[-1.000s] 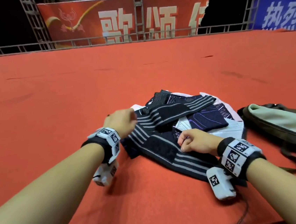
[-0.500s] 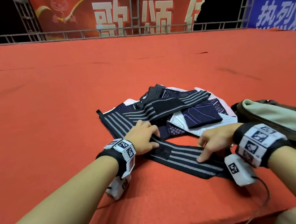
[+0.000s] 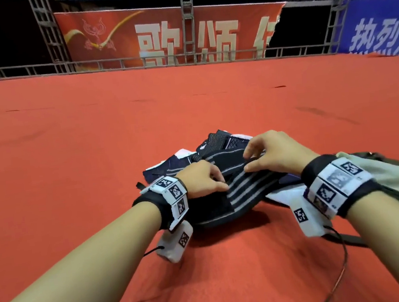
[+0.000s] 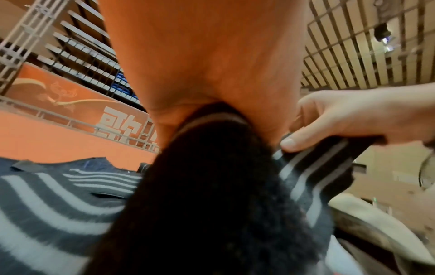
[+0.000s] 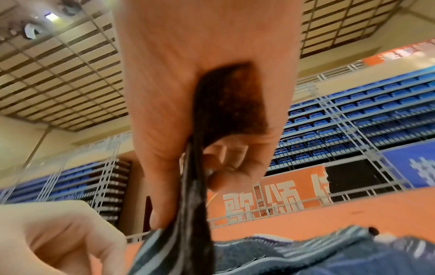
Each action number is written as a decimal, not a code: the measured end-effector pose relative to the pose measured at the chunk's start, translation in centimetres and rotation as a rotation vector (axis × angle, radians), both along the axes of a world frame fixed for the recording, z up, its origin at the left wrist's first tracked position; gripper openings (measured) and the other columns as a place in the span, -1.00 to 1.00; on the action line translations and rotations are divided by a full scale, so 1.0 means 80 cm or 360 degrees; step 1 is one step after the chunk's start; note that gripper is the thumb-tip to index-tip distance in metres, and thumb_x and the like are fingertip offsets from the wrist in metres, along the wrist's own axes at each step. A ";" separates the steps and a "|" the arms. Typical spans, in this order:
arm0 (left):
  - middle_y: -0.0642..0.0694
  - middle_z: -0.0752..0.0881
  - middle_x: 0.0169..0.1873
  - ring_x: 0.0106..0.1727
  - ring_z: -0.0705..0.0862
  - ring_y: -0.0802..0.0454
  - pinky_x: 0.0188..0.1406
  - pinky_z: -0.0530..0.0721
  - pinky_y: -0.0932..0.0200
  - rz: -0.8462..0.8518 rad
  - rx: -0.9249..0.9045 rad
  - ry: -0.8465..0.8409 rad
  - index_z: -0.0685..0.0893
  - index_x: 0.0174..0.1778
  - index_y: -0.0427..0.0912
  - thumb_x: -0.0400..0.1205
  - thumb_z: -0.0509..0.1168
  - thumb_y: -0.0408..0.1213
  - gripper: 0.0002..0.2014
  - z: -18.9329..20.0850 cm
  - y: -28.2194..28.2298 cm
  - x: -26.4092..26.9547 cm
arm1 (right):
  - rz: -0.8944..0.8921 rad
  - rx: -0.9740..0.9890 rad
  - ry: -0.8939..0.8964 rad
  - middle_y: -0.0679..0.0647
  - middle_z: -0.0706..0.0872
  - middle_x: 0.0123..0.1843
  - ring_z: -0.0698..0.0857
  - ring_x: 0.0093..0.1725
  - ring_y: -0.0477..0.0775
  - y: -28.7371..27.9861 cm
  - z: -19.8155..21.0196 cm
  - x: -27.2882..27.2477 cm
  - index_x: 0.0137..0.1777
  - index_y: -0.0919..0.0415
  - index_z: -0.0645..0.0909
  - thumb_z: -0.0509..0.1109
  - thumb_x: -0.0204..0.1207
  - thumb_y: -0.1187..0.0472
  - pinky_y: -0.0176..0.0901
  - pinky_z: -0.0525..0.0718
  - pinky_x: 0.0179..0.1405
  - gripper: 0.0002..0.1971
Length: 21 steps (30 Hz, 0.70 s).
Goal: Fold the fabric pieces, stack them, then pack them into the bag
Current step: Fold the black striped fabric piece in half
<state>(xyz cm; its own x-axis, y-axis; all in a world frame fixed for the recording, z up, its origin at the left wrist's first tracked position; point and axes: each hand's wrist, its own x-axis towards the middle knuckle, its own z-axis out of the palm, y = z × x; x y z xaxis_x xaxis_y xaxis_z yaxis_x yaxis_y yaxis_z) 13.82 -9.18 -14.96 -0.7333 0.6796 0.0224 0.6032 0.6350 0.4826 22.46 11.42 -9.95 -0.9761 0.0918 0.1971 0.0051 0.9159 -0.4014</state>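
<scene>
A dark fabric strip with grey stripes (image 3: 244, 190) is lifted off the red surface, doubled over between my two hands. My left hand (image 3: 203, 181) grips its left part, the cloth running out of the palm (image 4: 212, 167) in the left wrist view. On the right, my right hand (image 3: 271, 154) pinches the strip's end between thumb and fingers (image 5: 226, 115). Behind and under it lies a loose pile of dark and white fabric pieces (image 3: 217, 144). The olive and pale green bag (image 3: 393, 179) lies at the right, partly hidden by my right wrist.
Red carpet (image 3: 118, 134) spreads wide to the left and far side. A metal railing (image 3: 134, 59) and banners close the back edge. A thin cable (image 3: 339, 276) hangs from my right wrist at the near right.
Both hands had been pressing the striped strip flat on the carpet. Now they have taken hold of it and lifted it, the right hand carrying its end up and back over the pile.
</scene>
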 end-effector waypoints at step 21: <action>-0.26 0.82 0.17 0.27 0.77 -0.25 0.49 0.56 -0.30 0.0509 0.1184 -0.1450 0.74 0.33 -0.25 0.71 0.32 -0.03 -0.59 -0.046 0.009 -0.059 | 0.0209 -0.1463 0.0285 0.08 0.82 0.19 0.77 0.05 -0.25 -0.041 -0.088 -0.094 0.23 0.24 0.74 0.57 0.48 0.44 -0.41 0.68 -0.05 -0.67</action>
